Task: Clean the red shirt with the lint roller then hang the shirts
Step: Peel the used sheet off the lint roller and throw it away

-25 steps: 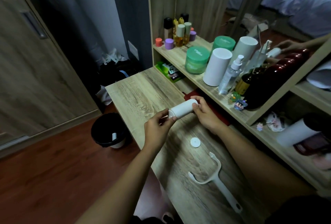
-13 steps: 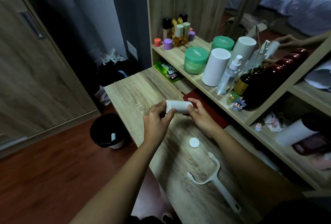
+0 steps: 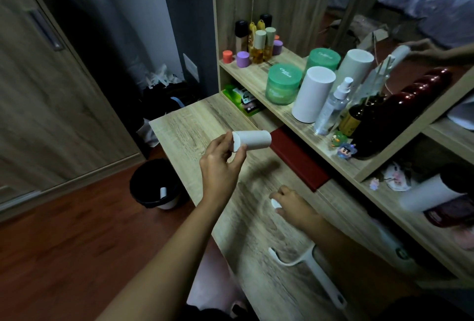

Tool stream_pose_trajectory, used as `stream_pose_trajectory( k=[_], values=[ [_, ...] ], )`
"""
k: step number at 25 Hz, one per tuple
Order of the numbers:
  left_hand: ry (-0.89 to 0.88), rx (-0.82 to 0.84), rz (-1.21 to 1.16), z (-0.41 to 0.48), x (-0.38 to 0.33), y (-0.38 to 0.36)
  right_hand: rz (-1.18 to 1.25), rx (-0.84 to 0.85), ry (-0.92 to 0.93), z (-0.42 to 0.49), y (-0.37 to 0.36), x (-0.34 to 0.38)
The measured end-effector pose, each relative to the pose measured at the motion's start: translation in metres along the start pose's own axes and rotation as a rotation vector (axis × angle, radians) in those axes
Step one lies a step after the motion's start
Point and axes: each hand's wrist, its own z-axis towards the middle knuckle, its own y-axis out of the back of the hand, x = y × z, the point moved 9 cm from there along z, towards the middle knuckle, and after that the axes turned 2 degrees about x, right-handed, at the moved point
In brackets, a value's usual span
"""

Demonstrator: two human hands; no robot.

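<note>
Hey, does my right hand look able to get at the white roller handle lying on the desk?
Probably yes. The right hand is low over the desk, and the roller handle lies just nearer on bare wood, with nothing between. But it pinches the white cap, so that goes down first.

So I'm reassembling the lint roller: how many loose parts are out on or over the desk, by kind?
Roll: 1, held by the left hand
End cap: 1, pinched by the right hand
Handle: 1, lying on the desk
Total: 3
</note>
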Motion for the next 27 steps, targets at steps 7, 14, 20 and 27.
stream_pose_trajectory(
  k=[7, 14, 20, 27],
  values=[
    [0.467, 0.062, -0.263, 0.004, 0.067, 0.004, 1.27, -0.411, -0.008, -0.03, 0.086, 0.004],
    [0.522, 0.163, -0.348, -0.007, 0.071, -0.008, 1.309, -0.346, 0.143, -0.039, 0.104, 0.028],
    [0.551, 0.158, -0.418, -0.017, 0.071, -0.014, 1.319, -0.385, 0.155, -0.042, 0.106, 0.025],
    [0.544, 0.146, -0.49, -0.021, 0.067, -0.018, 1.373, -0.45, 0.156, -0.047, 0.117, 0.023]
  ],
)
